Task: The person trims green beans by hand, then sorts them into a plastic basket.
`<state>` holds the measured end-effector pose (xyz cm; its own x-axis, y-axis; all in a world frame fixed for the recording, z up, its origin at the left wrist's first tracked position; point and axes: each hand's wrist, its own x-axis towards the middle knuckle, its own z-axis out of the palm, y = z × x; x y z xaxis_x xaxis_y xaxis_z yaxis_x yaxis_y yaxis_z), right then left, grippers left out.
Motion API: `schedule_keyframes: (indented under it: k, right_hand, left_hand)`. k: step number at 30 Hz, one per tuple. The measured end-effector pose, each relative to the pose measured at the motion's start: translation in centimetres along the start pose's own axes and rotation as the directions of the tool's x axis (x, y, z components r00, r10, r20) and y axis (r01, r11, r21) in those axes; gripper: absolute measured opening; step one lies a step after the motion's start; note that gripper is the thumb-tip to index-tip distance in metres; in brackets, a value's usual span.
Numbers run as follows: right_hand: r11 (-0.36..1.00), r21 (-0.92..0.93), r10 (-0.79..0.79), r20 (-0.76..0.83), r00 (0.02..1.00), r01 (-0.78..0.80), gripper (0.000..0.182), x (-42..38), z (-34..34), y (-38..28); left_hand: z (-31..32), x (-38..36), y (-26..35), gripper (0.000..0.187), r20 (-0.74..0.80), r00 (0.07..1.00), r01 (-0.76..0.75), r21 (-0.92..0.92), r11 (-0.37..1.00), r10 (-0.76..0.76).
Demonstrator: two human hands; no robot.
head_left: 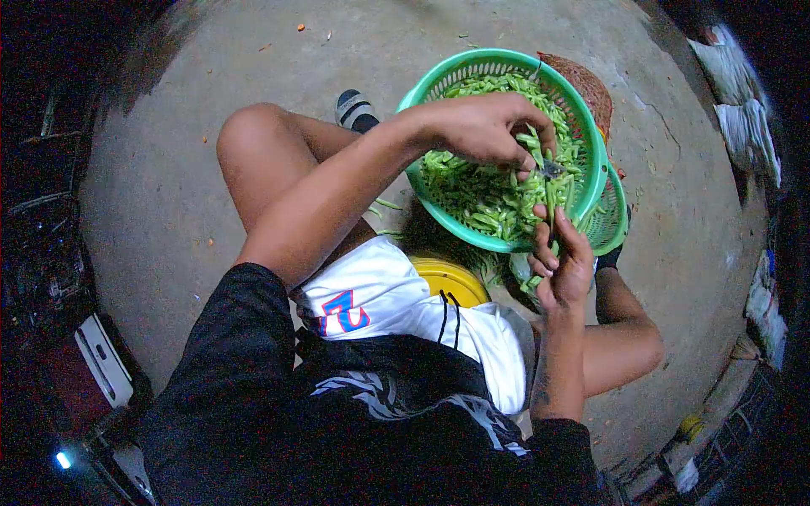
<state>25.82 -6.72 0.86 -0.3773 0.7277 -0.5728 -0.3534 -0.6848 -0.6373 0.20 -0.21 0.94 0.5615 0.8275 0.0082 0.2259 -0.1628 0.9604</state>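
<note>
My left hand (494, 131) reaches over a green plastic basket (416, 94) with its fingers closed. A short metal knife blade (552, 169) sticks out by its fingertips; the handle is hidden in the fingers. Below it, at the basket's near right rim, my right hand (567, 263) is closed around a few green beans (552, 199). Their upper ends come up against the blade. Cut green bean pieces (498, 207) fill much of the basket beneath both hands.
A second green basket (614, 221) sits partly under the first, and a reddish mesh sack (582, 88) lies behind. A yellow round lid or seat (451, 281) is between my legs. Loose beans (388, 203) lie on the concrete floor (186, 169). White sacks (747, 135) stand at the far right.
</note>
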Motion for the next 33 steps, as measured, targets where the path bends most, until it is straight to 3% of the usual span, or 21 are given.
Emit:
schedule_keyframes:
  k: [3,5,7,13,14,15,17,23,27,29,31,33]
  right_hand:
    - [0.999,-0.049,-0.005,-0.01,1.0,0.005,0.029,-0.1,0.3,-0.2]
    - [0.997,-0.075,-0.014,-0.027,1.0,0.012,0.029,-0.2,0.3,-0.2]
    - [0.999,-0.036,0.008,-0.022,1.0,-0.009,0.029,-0.2,-0.1,-0.2]
    - [0.998,0.061,0.033,-0.026,0.999,-0.031,0.027,0.3,-0.7,-0.3]
    - [0.998,0.062,0.031,-0.027,0.999,-0.029,0.027,0.3,-0.5,-0.3]
    - [0.998,0.05,0.037,-0.044,0.998,-0.034,0.027,0.2,-0.1,-0.4]
    - [0.998,0.033,0.047,-0.067,0.997,-0.045,0.027,0.1,-0.2,-0.4]
    - [0.999,0.043,0.004,-0.023,1.0,-0.003,0.027,0.2,-0.6,-0.3]
    - [0.999,0.038,0.029,-0.078,0.997,-0.026,0.027,0.3,0.0,-0.4]
    - [0.998,0.044,0.039,-0.09,0.995,-0.035,0.027,0.2,-0.1,-0.3]
    - [0.998,0.064,0.026,-0.056,0.998,-0.023,0.028,0.2,-0.4,-0.3]
    - [0.997,0.073,0.022,-0.028,0.999,-0.02,0.028,0.2,-0.6,-0.3]
  left_hand:
    - [-0.3,-0.3,0.5,0.036,0.004,0.993,0.121,-0.143,0.982,-0.122]
    - [0.0,-0.4,1.8,0.034,0.049,0.995,0.079,0.106,0.991,-0.085]
    - [-0.4,-0.1,1.1,0.035,0.077,0.992,0.096,0.101,0.99,-0.104]
    - [-2.4,-0.2,0.1,0.037,0.011,0.979,0.203,-0.113,0.973,-0.203]
    - [-1.5,-0.1,0.0,0.038,-0.011,0.991,0.134,0.007,0.991,-0.134]
    - [-0.8,-0.1,0.8,0.037,0.044,0.99,0.135,-0.066,0.989,-0.133]
    - [0.0,-0.1,1.9,0.035,0.09,0.986,0.138,0.018,0.99,-0.139]
    - [-2.0,0.0,-0.5,0.032,0.019,0.984,0.177,-0.14,0.974,-0.176]
    - [0.3,-0.2,1.0,0.035,0.017,0.996,0.091,0.04,0.995,-0.091]
    - [0.7,-0.1,1.2,0.037,0.059,0.991,0.118,0.042,0.992,-0.121]
    - [-0.1,0.0,1.2,0.036,0.118,0.986,0.136,-0.147,0.98,-0.119]
    - [-0.8,0.0,0.1,0.033,0.083,0.99,0.125,-0.187,0.974,-0.111]
